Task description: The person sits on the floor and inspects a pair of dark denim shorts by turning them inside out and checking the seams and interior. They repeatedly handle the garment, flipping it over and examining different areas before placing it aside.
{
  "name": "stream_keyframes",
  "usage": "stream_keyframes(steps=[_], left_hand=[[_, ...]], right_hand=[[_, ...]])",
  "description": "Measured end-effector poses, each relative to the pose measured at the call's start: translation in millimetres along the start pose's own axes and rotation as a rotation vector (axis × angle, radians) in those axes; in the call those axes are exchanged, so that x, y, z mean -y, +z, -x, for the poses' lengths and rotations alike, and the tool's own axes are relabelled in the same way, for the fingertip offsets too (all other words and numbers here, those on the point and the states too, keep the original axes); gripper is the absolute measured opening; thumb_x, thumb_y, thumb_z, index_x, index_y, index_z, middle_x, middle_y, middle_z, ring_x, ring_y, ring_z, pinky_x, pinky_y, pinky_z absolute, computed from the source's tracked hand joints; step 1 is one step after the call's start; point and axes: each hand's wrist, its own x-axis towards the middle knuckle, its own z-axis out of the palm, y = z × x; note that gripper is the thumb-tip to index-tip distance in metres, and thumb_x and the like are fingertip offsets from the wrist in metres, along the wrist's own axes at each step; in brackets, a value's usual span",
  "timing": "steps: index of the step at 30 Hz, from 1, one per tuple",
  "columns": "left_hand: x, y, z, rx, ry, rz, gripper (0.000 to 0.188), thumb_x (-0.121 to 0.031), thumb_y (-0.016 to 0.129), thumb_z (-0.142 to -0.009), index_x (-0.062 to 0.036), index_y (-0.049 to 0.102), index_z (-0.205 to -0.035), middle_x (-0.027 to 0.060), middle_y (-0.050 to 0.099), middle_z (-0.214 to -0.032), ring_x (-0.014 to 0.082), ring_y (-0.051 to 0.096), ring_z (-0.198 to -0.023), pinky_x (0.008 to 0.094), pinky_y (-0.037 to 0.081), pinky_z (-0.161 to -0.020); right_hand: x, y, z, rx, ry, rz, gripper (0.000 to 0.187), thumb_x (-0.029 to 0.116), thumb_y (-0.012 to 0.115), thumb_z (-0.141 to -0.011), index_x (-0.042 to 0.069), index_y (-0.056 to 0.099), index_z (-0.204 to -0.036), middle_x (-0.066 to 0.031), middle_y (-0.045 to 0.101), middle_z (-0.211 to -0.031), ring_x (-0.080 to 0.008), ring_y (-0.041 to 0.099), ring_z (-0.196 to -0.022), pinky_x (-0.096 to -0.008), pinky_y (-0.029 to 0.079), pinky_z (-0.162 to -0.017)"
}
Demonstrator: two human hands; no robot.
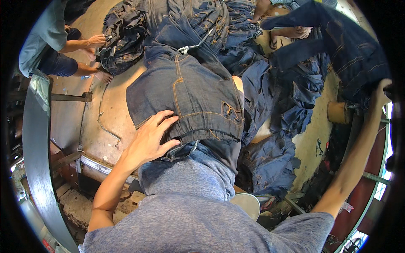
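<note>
Across my lap lies a pair of dark denim jeans (200, 95) with orange stitching and a back pocket. My left hand (158, 133) rests on the waistband edge, its fingers spread and holding nothing. My right arm reaches far out to the right, where my right hand (383, 90) grips another pair of dark blue jeans (348, 46). This pair is raised, its legs stretching back toward the left. The fingers of my right hand are partly lost in the dark rim. A pale knotted cord (185, 49) lies on the denim beyond my lap.
Heaped jeans (190, 17) cover the far floor, and more denim (274, 156) lies to my right. One person (50, 46) sits at the far left, another person's hand (262, 8) shows at the top. A curved dark panel (38, 147) stands left; a tan cylinder (337, 112) sits right.
</note>
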Motion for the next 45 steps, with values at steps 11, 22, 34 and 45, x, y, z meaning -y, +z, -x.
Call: stream_keyframes(steps=[11, 22, 34, 45], left_hand=[[-20.7, -11.9, -26.4, -0.368, 0.029, -0.101, 0.010, -0.012, 0.070, -0.106, -0.0045, 0.064, -0.103, 0.0164, 0.067, -0.088, 0.0394, 0.069, -0.082, 0.0499, 0.056, -0.073], [-58.0, -42.5, -102.0, -0.503, 0.184, -0.339, 0.017, -0.019, 0.068, -0.108, -0.0040, 0.065, -0.102, 0.0160, 0.073, -0.091, 0.0377, 0.074, -0.087, 0.0502, 0.058, -0.075], [-59.4, -38.7, -111.7, -0.448, 0.117, -0.326, 0.021, -0.025, 0.072, -0.106, -0.0051, 0.067, -0.105, 0.0135, 0.075, -0.097, 0.0358, 0.076, -0.091, 0.0491, 0.062, -0.079], [-21.3, 16.5, -63.1, -0.629, 0.403, -0.129, 0.063, -0.032, 0.097, -0.082, -0.0060, 0.064, -0.129, 0.0170, 0.061, -0.139, 0.0411, 0.058, -0.128, 0.0516, 0.047, -0.107]], right_hand=[[83.1, -153.6, 376.4, 1.555, 0.363, -0.132, 0.044, 0.021, 0.075, -0.108, 0.006, 0.070, -0.149, -0.0160, 0.077, -0.142, -0.0302, 0.074, -0.129, -0.0413, 0.057, -0.110], [318.0, -116.7, 323.1, 1.767, 0.012, -0.789, 0.043, 0.028, 0.074, -0.106, 0.008, 0.071, -0.144, -0.0237, 0.078, -0.118, -0.0404, 0.074, -0.104, -0.0461, 0.058, -0.095], [305.6, -84.8, 331.4, 1.929, 0.099, -0.823, 0.030, 0.014, 0.056, -0.118, -0.002, 0.068, -0.140, -0.0005, 0.055, -0.086, -0.0095, 0.046, -0.081, -0.0287, 0.043, -0.073], [217.7, 39.3, 222.0, 0.843, -0.020, -0.446, 0.042, 0.032, 0.054, -0.119, 0.000, 0.073, -0.137, -0.0145, 0.080, -0.119, -0.0240, 0.070, -0.108, -0.0388, 0.054, -0.101]])
